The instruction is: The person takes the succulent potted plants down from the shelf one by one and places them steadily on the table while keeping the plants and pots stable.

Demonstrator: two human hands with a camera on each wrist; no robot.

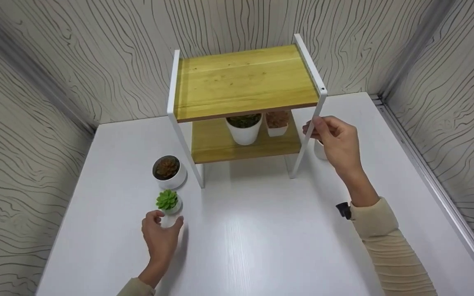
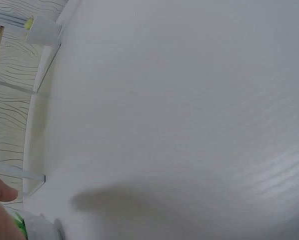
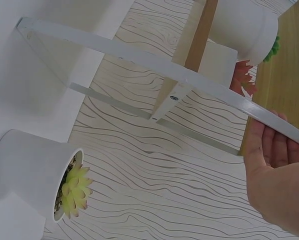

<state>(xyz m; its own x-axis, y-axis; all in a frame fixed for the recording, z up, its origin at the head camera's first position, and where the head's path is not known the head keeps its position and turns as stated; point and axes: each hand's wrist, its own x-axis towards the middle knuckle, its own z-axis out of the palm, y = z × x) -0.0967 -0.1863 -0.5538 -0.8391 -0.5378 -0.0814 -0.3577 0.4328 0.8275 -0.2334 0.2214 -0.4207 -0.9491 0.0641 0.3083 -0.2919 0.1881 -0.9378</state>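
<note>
A two-tier shelf with wooden boards (image 1: 245, 78) and a white metal frame (image 1: 183, 137) stands on the table. My right hand (image 1: 342, 146) grips its front right post, with fingers (image 3: 259, 145) behind the bar in the right wrist view. Just short of a small white pot with a green succulent (image 1: 167, 200), my left hand (image 1: 161, 238) holds thumb and forefinger apart. Whether it touches the pot is hard to see. The lower board carries a round white pot (image 1: 244, 133) with a dark green plant and a square white pot (image 1: 277, 130) with a reddish one.
A white bowl-shaped pot with a brownish succulent (image 1: 167, 167) sits left of the shelf, behind the green one. On the right stands a white pot with a yellow-green succulent (image 3: 75, 192), partly hidden by my right hand in the head view. Wood-grain patterned walls (image 1: 97, 53) enclose the white table (image 1: 253, 238).
</note>
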